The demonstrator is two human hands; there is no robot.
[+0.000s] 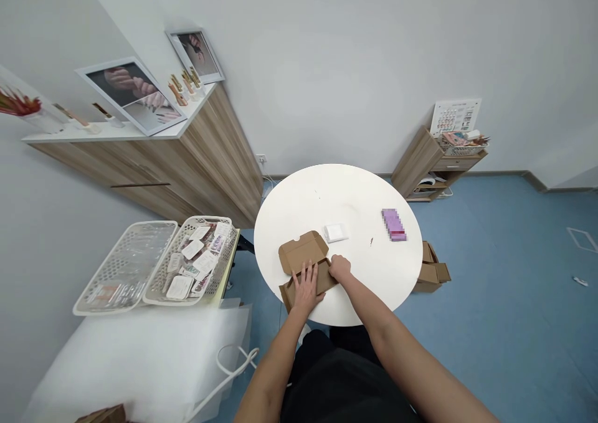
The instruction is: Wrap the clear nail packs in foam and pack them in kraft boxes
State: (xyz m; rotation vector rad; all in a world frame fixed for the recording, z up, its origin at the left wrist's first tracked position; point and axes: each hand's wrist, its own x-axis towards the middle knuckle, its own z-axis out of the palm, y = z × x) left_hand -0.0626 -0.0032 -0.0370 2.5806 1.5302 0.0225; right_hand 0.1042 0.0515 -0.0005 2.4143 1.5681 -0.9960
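Both hands are on the cardboard box, which sits open at the near left edge of the round white surface, its lid tipped back and away from the person. The left hand lies flat on the box's tray with fingers spread, so the grip is wide open, pressing down and clasping nothing. The right hand is at the tray's right edge with its fingers curled under. That grip looks nearly closed, but whether it pinches a flap cannot be told from here. Just beyond the lid, near the middle of the surface, lies a small white packet, apart from the box. Further right sits a purple item, blurred and well clear of both hands. Off the left side, two white mesh baskets stand side by side, the nearer one full of small packets. On the blue floor at the right, brown cardboard pieces peek out from behind the surface's rim.
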